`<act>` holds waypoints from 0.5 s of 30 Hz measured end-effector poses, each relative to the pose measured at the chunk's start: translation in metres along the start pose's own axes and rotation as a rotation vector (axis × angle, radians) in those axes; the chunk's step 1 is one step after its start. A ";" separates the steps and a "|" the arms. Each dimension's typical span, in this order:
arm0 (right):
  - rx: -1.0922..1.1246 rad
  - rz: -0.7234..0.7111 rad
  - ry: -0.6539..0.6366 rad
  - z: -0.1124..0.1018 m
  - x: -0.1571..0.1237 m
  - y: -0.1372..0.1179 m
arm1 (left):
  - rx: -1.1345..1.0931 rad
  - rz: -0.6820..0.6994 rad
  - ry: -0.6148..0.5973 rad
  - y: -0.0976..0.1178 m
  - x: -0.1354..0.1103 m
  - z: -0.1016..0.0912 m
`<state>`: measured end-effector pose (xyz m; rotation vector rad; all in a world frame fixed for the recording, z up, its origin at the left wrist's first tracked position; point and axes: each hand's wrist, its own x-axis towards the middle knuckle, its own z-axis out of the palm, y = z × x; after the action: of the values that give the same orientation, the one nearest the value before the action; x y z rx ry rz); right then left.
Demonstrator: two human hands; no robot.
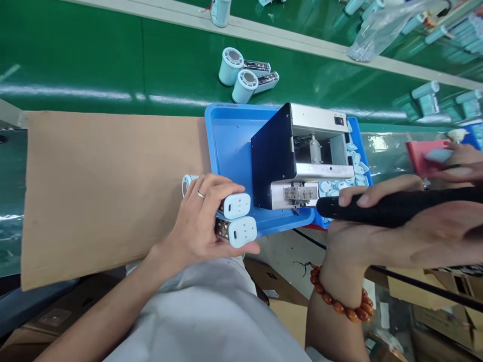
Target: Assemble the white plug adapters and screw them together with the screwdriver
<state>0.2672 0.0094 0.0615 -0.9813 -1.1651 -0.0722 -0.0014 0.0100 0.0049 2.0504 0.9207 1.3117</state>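
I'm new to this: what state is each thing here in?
Left hand: closed around two pale blue cylindrical units
Right hand: gripping a black electric screwdriver
Blue plastic tray: holding a metal machine and loose pale blue parts
Cardboard sheet: lying flat beside the tray
Pale blue units on the green conveyor belt: lying untouched

A green worktop [75, 55] is carrying a cardboard sheet [109, 196], which is lying along its near edge, with a blue tray [230, 146] sitting right against the sheet's right end. Two pale blue cylinders [244, 86] are lying beyond the tray, and a plastic bag [383, 32] is lying past a pale rail [287, 48] toward the far right corner.
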 end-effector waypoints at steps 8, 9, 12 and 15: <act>0.121 -0.171 -0.070 0.017 -0.004 0.013 | 0.010 -0.003 -0.015 0.000 0.002 -0.002; 0.106 -0.153 -0.061 0.016 -0.004 0.013 | 0.017 -0.001 -0.012 0.000 0.002 -0.002; -0.030 0.067 -0.091 0.005 -0.001 0.007 | 0.040 0.003 -0.005 -0.001 0.003 0.000; -0.116 0.232 -0.138 -0.013 0.000 -0.006 | 0.039 0.007 0.008 0.000 0.003 0.002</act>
<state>0.2740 -0.0030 0.0645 -1.2338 -1.1741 0.1164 0.0014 0.0126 0.0056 2.0814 0.9505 1.3161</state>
